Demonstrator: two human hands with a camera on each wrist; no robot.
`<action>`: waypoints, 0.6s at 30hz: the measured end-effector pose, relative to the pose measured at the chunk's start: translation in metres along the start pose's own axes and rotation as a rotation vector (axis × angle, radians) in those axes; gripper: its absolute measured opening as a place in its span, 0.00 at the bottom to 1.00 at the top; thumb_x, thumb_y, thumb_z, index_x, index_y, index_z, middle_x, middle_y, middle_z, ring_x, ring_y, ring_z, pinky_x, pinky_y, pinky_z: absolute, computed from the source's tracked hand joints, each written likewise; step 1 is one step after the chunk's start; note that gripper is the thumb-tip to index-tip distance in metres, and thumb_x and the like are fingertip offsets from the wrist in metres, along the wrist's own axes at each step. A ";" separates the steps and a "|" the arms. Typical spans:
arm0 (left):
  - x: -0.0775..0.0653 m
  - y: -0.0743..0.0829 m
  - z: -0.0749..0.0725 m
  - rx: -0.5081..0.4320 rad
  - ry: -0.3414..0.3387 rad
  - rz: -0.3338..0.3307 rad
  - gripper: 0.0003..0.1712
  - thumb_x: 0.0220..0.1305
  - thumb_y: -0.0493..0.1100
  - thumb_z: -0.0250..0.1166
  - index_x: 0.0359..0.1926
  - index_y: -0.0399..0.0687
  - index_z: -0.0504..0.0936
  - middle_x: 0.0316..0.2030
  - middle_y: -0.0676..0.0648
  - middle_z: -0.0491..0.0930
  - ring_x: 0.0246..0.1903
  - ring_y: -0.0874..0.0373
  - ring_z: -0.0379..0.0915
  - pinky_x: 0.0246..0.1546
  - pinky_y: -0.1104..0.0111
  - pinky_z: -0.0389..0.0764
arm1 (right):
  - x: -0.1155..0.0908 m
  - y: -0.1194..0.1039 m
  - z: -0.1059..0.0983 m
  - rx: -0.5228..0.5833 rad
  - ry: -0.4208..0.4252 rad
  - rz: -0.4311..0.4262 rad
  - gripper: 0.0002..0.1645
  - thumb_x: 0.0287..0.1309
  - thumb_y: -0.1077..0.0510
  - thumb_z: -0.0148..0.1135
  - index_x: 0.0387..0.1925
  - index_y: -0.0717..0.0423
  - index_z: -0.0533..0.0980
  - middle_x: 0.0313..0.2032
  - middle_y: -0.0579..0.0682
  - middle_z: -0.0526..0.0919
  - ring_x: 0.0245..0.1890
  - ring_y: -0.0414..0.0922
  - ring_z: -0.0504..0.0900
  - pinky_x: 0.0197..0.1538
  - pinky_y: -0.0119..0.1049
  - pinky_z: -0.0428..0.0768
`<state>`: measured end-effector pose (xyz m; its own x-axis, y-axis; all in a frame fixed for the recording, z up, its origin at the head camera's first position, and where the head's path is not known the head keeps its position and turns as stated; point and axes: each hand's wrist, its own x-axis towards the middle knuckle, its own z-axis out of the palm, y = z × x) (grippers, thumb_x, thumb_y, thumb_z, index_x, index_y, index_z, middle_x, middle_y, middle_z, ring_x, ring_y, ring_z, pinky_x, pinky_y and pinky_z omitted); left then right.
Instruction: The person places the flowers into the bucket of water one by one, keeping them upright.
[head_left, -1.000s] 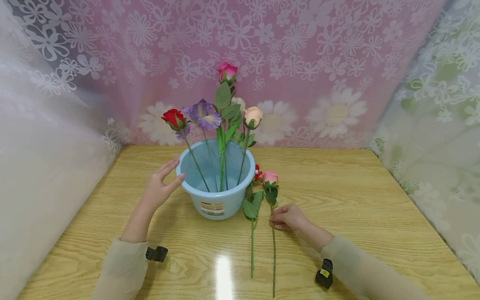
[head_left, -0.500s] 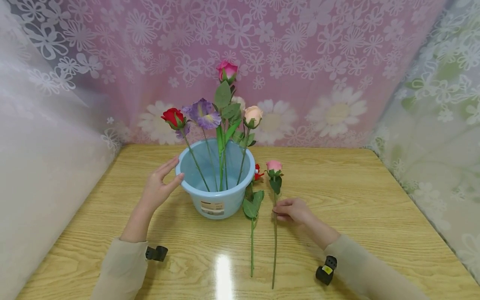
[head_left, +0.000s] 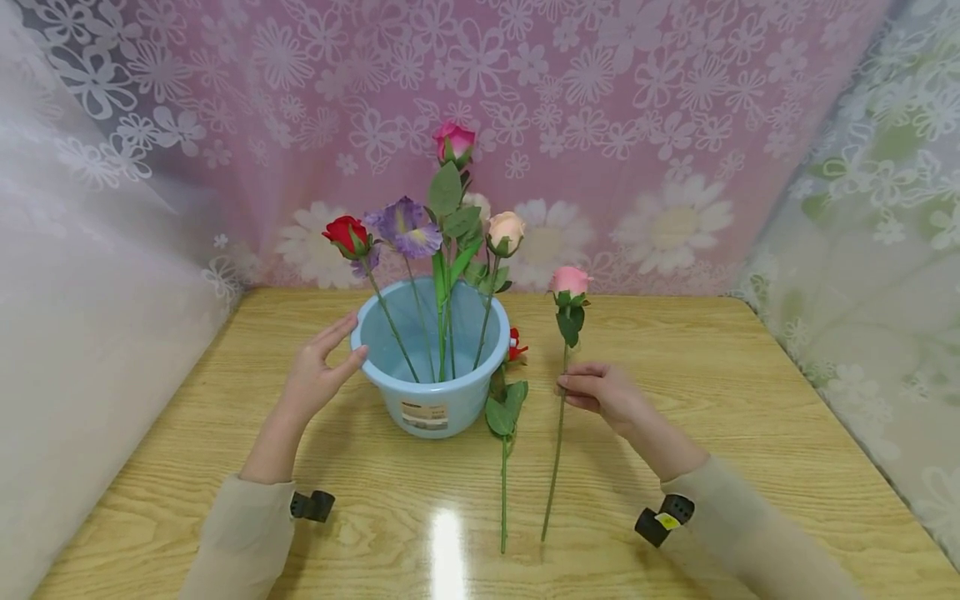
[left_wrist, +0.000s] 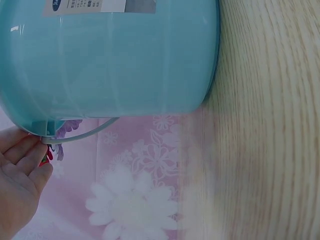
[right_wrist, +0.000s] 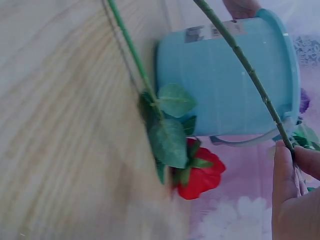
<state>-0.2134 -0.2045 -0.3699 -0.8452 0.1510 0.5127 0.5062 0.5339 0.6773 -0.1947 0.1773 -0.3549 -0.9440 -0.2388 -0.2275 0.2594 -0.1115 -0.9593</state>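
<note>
A light-blue plastic bucket (head_left: 427, 403) stands on the table, with several artificial flowers upright inside. Among them are a red rose (head_left: 348, 236), a purple iris (head_left: 407, 227), a hot-pink rose (head_left: 454, 143) and a peach rose (head_left: 506, 232). My left hand (head_left: 318, 375) rests against the bucket's left rim, fingers fairly straight and the thumb apart from them. Right of the bucket, my right hand (head_left: 607, 396) pinches the stem of a pink rose (head_left: 570, 283) between thumb and fingers. The flower is tilted, its bloom raised; in the right wrist view its stem (right_wrist: 245, 62) crosses before the bucket.
Another red rose (right_wrist: 200, 172) with green leaves lies on the table (head_left: 675, 350) beside the bucket, its bloom partly hidden in the head view. A pink floral curtain (head_left: 637, 108) hangs behind the table, with pale curtains on both sides.
My right hand has lifted the pink rose and carried it away from me and slightly right, raising its bloom. My left hand and the bucket stay in place.
</note>
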 end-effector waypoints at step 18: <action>0.003 0.005 -0.004 0.030 -0.036 -0.036 0.31 0.55 0.46 0.62 0.57 0.35 0.68 0.58 0.39 0.65 0.58 0.44 0.57 0.54 0.48 0.60 | -0.006 -0.080 0.021 0.103 -0.007 -0.172 0.08 0.54 0.70 0.55 0.26 0.59 0.79 0.27 0.52 0.82 0.30 0.43 0.82 0.36 0.31 0.79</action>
<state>-0.2126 -0.2045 -0.3628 -0.8687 0.1610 0.4684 0.4704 0.5641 0.6786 -0.2055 0.1676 -0.2730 -0.9749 -0.2144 -0.0602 0.1143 -0.2497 -0.9616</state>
